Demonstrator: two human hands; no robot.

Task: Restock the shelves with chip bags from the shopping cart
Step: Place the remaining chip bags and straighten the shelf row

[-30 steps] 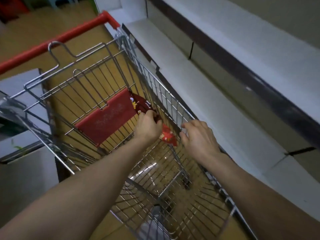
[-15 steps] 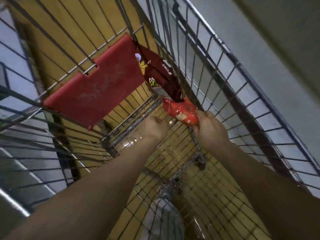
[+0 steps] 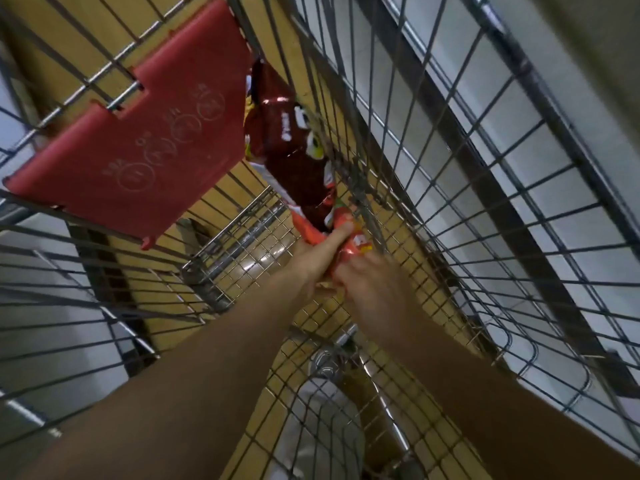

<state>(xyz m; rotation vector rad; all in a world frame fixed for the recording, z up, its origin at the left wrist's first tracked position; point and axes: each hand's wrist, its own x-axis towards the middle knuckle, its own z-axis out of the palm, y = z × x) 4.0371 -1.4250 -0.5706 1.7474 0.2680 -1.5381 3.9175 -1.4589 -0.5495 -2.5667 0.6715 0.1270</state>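
I look down into the wire shopping cart (image 3: 433, 188). A dark red chip bag (image 3: 291, 157) leans against the cart's right side wall. Below it lies a bright red-orange chip bag (image 3: 349, 237). My left hand (image 3: 311, 261) grips that orange bag from the left, thumb laid across its front. My right hand (image 3: 374, 289) holds the same bag from the right and below, blurred by motion. Both forearms reach deep into the basket.
The red plastic child-seat flap (image 3: 145, 150) hangs on the cart's near end at upper left. White shelf boards (image 3: 519, 109) show through the right wire wall. Yellow-brown floor lies under the cart's mesh bottom (image 3: 242, 268).
The view has dropped deeper into the cart. My left hand moved right onto the orange bag, and both hands now hold it together.
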